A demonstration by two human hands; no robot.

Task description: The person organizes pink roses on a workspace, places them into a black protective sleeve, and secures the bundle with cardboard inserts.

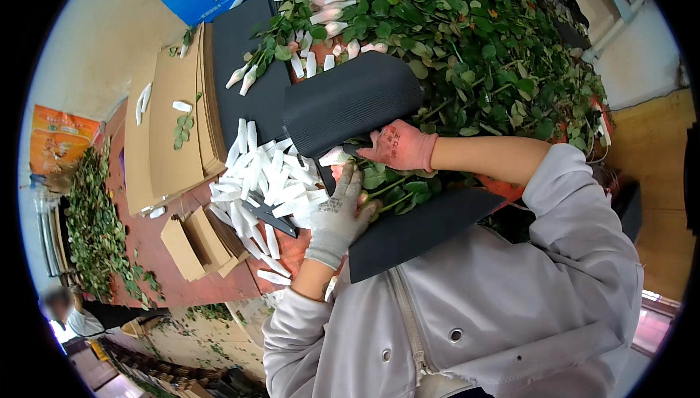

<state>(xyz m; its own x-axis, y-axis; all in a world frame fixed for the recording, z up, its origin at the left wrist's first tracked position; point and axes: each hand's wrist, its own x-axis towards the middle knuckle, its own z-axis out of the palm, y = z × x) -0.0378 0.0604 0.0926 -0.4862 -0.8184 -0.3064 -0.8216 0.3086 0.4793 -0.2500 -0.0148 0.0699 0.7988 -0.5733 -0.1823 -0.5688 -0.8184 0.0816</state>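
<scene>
My left hand [334, 217], in a grey-white glove, curls around the flower end of some leafy rose stems [397, 195], its thumb apart from the fingers. My right hand [401, 145], in a pinkish-red glove, closes on a rose beside a flower head in a white net sleeve [335, 156]; its fingertips are partly hidden. Beneath the stems, a black sheet [423, 232] reaches to my jacket. Another black ribbed sheet [354, 95] curves up just beyond my hands. White foam net sleeves [273, 179] lie piled left of my left hand.
Leafy roses [467, 48] are heaped at the far right. Brown cardboard sheets [175, 121] and smaller folded cardboard pieces [200, 245] lie on the reddish table [146, 252] at left. Loose leaves [95, 230] cover its left edge. Another person [73, 314] is at lower left.
</scene>
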